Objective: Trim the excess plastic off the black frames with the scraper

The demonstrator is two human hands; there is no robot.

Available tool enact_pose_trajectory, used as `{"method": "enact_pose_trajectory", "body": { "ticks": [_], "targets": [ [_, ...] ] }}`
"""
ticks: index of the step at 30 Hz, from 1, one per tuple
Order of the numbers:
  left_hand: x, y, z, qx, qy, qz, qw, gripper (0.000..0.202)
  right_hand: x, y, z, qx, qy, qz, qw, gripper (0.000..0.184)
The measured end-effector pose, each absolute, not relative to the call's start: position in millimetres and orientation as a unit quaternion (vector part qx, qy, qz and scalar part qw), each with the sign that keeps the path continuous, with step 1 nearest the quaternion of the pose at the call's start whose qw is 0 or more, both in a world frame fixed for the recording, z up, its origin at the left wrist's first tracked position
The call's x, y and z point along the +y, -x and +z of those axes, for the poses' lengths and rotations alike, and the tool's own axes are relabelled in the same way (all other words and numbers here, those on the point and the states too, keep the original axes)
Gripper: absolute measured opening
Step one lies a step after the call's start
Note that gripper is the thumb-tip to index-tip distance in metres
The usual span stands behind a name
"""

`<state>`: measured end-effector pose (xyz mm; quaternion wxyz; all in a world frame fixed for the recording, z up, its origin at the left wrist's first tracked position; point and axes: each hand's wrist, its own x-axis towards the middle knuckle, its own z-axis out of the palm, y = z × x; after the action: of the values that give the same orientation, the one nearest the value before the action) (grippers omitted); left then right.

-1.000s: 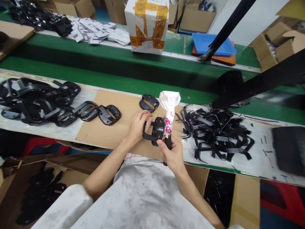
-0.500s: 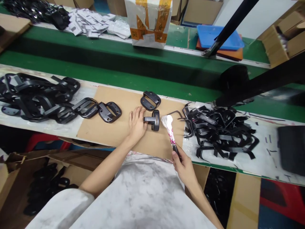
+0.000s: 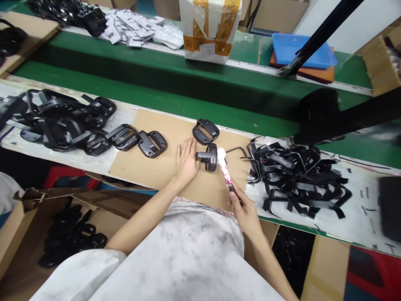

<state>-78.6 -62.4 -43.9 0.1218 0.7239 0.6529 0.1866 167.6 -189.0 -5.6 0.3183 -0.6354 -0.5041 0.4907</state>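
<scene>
My left hand (image 3: 187, 164) lies on the brown cardboard sheet (image 3: 156, 175) with its fingers stretched out. Its thumb side touches the handle of a black plastic handle piece (image 3: 212, 157), which stands on edge. A hammer (image 3: 224, 169) is gripped in my right hand (image 3: 245, 208); white wrapping covers its head, and pink-patterned wrapping its shaft. The hammer head is close beside the right face of the standing piece. Just behind is another black handle piece (image 3: 206, 131), lying flat. A thin bent black strip (image 3: 237, 149) rests right of the hammer head.
Black handle pieces (image 3: 62, 121) are heaped at the left, with two more (image 3: 152, 144) trailing onto the cardboard. Bent black strips (image 3: 300, 175) form a pile at the right. A dark post (image 3: 351, 117) juts in from the right. Behind stand a taped white box (image 3: 209, 31) and a blue tray (image 3: 303, 48).
The whole view has shifted slightly. The hammer head has come nearer the standing piece and turned a little. My left hand stays beside the piece.
</scene>
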Motion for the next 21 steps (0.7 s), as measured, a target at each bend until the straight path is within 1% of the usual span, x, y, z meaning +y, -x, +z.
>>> {"method": "enact_pose_trajectory", "body": {
  "ticks": [2, 4, 5, 8, 9, 10, 14, 16, 19, 20, 21],
  "targets": [
    [-62.3, 78.0, -43.5, 0.655, -0.722, 0.187, 0.121, 0.078, -194.5, -161.3, -4.7, -0.472, 0.649, 0.462, 0.377, 0.06],
    [-62.3, 77.2, -42.6, 0.658, -0.719, 0.187, 0.121, 0.078, -197.3, -155.0, -5.3, -0.458, 0.656, 0.449, 0.398, 0.062],
    [-62.4, 76.9, -42.0, 0.66, -0.718, 0.187, 0.121, 0.079, -196.9, -153.5, -5.7, -0.467, 0.653, 0.458, 0.381, 0.063],
    [-62.8, 76.4, -40.0, 0.661, -0.717, 0.185, 0.124, 0.079, -190.4, -157.1, -4.9, -0.513, 0.632, 0.509, 0.28, 0.063],
    [-63.0, 76.3, -39.3, 0.662, -0.716, 0.183, 0.125, 0.079, -188.0, -159.6, -4.0, -0.521, 0.631, 0.51, 0.265, 0.063],
    [-63.2, 76.3, -38.8, 0.662, -0.717, 0.181, 0.125, 0.079, -186.4, -161.8, -3.2, -0.52, 0.641, 0.496, 0.272, 0.063],
    [-63.7, 76.5, -38.0, 0.661, -0.717, 0.182, 0.126, 0.078, -186.0, -160.9, -4.8, -0.497, 0.674, 0.408, 0.364, 0.066],
    [-63.6, 76.7, -38.4, 0.66, -0.716, 0.19, 0.127, 0.078, -186.0, -158.4, -7.4, -0.531, 0.655, 0.409, 0.349, 0.065],
    [-63.1, 77.1, -38.8, 0.659, -0.714, 0.199, 0.127, 0.078, -186.0, -158.8, -8.2, -0.584, 0.63, 0.437, 0.267, 0.061],
    [-63.0, 77.1, -38.6, 0.66, -0.713, 0.2, 0.128, 0.077, -186.9, -159.3, -7.7, -0.578, 0.638, 0.436, 0.262, 0.06],
    [-62.8, 77.0, -38.1, 0.662, -0.711, 0.198, 0.13, 0.077, -188.5, -159.3, -7.1, -0.561, 0.652, 0.429, 0.277, 0.061]
  ]
}}
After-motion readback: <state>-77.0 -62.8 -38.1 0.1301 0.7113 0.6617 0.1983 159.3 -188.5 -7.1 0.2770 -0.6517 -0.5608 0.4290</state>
